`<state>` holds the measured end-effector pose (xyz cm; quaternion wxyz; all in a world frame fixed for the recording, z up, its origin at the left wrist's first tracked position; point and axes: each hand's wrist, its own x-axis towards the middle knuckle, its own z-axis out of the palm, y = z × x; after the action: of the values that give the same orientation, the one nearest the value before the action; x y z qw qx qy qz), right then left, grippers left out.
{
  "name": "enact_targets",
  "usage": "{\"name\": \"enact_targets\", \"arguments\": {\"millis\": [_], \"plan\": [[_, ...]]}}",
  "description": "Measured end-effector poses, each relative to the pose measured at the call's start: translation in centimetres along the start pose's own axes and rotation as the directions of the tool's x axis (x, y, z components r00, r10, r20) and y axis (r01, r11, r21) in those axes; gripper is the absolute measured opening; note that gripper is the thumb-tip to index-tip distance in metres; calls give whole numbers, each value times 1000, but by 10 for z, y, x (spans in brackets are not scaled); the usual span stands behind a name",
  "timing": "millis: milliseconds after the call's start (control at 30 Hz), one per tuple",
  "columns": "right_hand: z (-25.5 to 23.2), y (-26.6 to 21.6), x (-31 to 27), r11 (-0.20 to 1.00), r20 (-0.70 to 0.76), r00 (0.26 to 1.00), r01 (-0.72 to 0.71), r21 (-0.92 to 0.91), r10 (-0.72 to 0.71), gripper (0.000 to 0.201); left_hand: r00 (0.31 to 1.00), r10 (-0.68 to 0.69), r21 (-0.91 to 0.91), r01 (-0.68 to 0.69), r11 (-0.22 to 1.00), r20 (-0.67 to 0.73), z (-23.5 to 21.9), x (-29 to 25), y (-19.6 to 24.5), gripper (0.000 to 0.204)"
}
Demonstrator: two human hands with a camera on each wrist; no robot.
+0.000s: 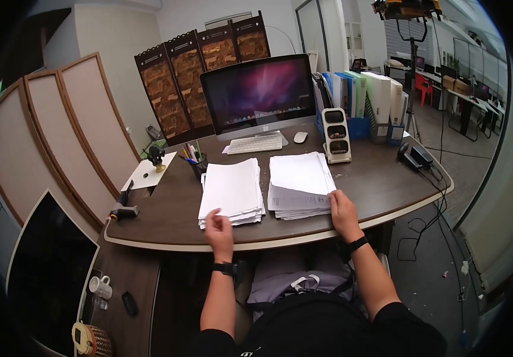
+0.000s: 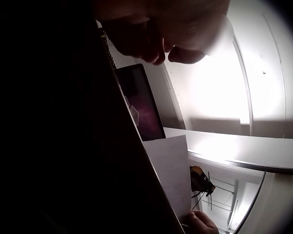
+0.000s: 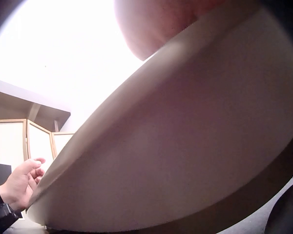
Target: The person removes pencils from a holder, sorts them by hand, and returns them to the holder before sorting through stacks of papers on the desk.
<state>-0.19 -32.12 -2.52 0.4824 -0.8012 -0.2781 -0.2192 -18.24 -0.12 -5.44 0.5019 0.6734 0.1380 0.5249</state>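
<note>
Two stacks of white paper lie side by side on the desk. At the right stack (image 1: 301,205), my right hand (image 1: 344,213) pinches the right edge of the top sheet (image 1: 300,172), whose near part bows up off the printed pages beneath. The left wrist view also shows this raised sheet (image 2: 170,168), with the right hand (image 2: 201,222) at its lower corner. My left hand (image 1: 218,232) hovers at the near edge of the left stack (image 1: 231,190), fingers loosely bent and holding nothing. From the right wrist, the left hand (image 3: 22,185) appears beyond the desk edge (image 3: 88,131).
Behind the stacks are a keyboard (image 1: 255,143), a mouse (image 1: 300,137) and a monitor (image 1: 259,92). A pen cup (image 1: 199,168) stands left, a white three-slot holder (image 1: 337,135) right, binders (image 1: 378,101) behind it. Black devices with cables (image 1: 416,156) lie at the right end.
</note>
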Motion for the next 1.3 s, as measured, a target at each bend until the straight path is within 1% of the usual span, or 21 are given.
{"name": "enact_targets", "arguments": {"millis": [33,67,100,133,200,233,300,333,400,433,500,633,767,933,967,1000,1067,1133,1200,1267,1300], "plan": [[1,2,0,1000,-5,1000,-1,-1,1,17,995,-11,-33,14,999,94,13,-5,4,38],[3,4,1,997,-31,996,81,-4,-81,15,982,-20,-65,33,997,188,26,-11,9,39],[3,6,0,986,-51,985,164,-11,-164,13,955,-58,-55,77,995,290,38,-14,13,48],[1,6,-1,986,-43,985,167,-16,-167,13,913,-101,-51,132,990,396,49,-16,21,62],[0,4,1,963,-53,962,269,3,-269,10,844,-179,-105,266,958,507,67,-19,45,73],[-1,4,2,961,-44,960,277,3,-277,10,849,-181,-110,268,957,497,73,-18,49,73],[-1,5,2,953,19,954,297,54,-298,9,772,-260,-86,375,923,579,80,-15,53,78],[-2,5,2,953,24,953,299,55,-301,9,775,-262,-88,378,922,575,80,-12,51,78],[-3,2,1,947,66,946,312,77,-317,8,708,-309,-88,463,882,636,78,-6,40,68],[-3,2,1,947,72,946,309,81,-315,8,708,-315,-84,467,880,632,78,-4,37,68],[-4,1,2,934,75,934,342,101,-350,9,669,-320,-133,533,836,670,77,-2,32,49],[-6,0,1,951,123,945,292,106,-304,11,657,-307,19,406,914,688,82,-4,23,36],[-8,-4,-1,945,151,934,308,113,-323,12,658,-365,87,415,906,659,82,-2,36,40],[-12,-7,-3,945,148,939,289,154,-311,13,648,-362,113,393,913,670,82,-2,31,27],[-14,-12,-4,964,145,961,212,160,-236,16,646,-364,116,393,912,671,81,-4,32,27],[-15,-14,-4,977,140,977,136,167,-160,18,676,-337,98,367,925,655,81,-7,33,23],[-9,-7,-2,978,97,981,155,142,-170,20,706,-304,76,335,939,640,81,-10,33,21],[-8,-4,-2,979,62,982,169,116,-177,23,776,-203,33,228,973,597,79,-15,33,20],[-7,-5,-1,978,22,982,182,102,-186,24,807,-174,73,161,984,565,74,-20,37,18],[-5,-2,0,981,25,983,178,82,-180,24,895,-58,180,-25,983,443,71,-23,51,17],[-4,-1,0,982,32,983,179,54,-181,24,895,-52,175,-30,984,444,70,-21,49,17]]}}
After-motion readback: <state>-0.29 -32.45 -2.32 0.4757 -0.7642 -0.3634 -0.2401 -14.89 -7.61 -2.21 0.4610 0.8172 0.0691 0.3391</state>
